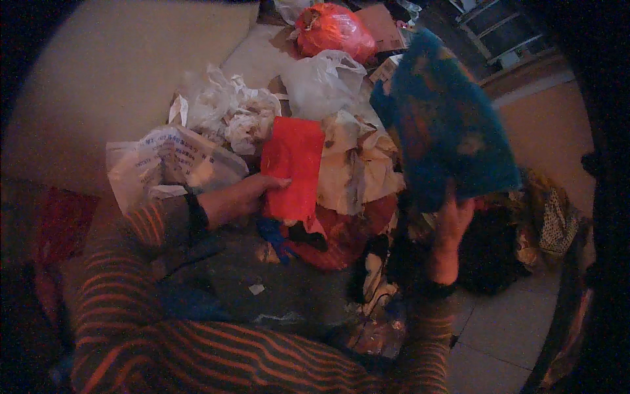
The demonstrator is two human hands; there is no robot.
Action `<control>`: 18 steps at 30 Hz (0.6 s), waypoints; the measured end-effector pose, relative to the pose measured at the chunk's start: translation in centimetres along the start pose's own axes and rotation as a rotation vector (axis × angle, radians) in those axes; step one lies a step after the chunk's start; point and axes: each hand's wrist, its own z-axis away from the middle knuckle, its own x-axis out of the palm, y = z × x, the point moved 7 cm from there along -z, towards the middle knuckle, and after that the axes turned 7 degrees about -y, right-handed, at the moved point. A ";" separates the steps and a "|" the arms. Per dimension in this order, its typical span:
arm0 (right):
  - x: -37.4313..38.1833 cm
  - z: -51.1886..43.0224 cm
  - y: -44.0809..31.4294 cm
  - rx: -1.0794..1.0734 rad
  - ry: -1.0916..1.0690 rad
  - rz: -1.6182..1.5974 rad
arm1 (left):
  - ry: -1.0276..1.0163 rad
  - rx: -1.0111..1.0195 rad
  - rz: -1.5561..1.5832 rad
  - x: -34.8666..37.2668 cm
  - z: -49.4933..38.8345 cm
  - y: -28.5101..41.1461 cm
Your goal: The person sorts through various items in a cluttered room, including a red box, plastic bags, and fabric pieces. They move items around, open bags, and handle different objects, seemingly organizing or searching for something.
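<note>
My left hand (251, 193) grips the lower left part of a flat red rectangular piece (295, 157), perhaps an envelope or folded packet. The thumb lies across its front. On the right, my right hand (450, 221) holds up a large blue-green patterned cloth (450, 118) by its lower edge. The fingers are partly hidden behind the cloth, which looks blurred. Crumpled tan paper (359, 162) lies between the two held things. Beneath the red piece is a dark red item (339, 241), partly covered.
A printed plastic bag (172, 157) and crumpled white plastic (251, 118) lie to the left. Farther back are a translucent white bag (325, 81), a full red plastic bag (337, 32) and a cardboard box (381, 27). Dark fabric (492, 251) and a spotted cloth (558, 221) lie at right.
</note>
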 end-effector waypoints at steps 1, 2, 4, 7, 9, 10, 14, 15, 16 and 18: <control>1.0 0.6 0.6 0.017 -0.032 0.045 | 0.053 -0.033 -0.003 -0.2 -0.1 0.2; 1.7 1.4 0.8 -0.021 -0.039 0.097 | 0.007 0.021 0.029 0.5 -0.1 0.8; 5.4 3.0 1.3 -0.177 -0.107 0.057 | 0.016 0.065 0.030 0.7 0.0 1.8; 10.2 6.5 0.9 -0.439 -0.405 0.048 | 0.035 0.113 0.052 0.3 0.2 2.3; 13.3 9.2 1.5 -0.498 -0.622 0.060 | -0.051 0.166 0.056 0.3 -0.1 2.3; 15.0 10.1 2.2 -0.426 -0.663 0.035 | -0.049 0.200 0.055 -0.4 -0.2 2.6; 17.4 15.0 8.8 0.300 -0.814 -0.045 | -0.016 0.089 0.025 -1.4 -0.3 1.2; 17.9 16.1 9.4 0.333 -0.786 -0.097 | 0.015 0.069 -0.010 -1.6 -0.2 1.0; 18.6 17.1 9.7 0.335 -0.761 -0.165 | 0.089 0.031 -0.043 -2.0 -0.3 0.5; 19.8 19.0 10.6 0.373 -0.702 -0.226 | -0.063 0.057 -0.075 -0.8 -0.8 0.1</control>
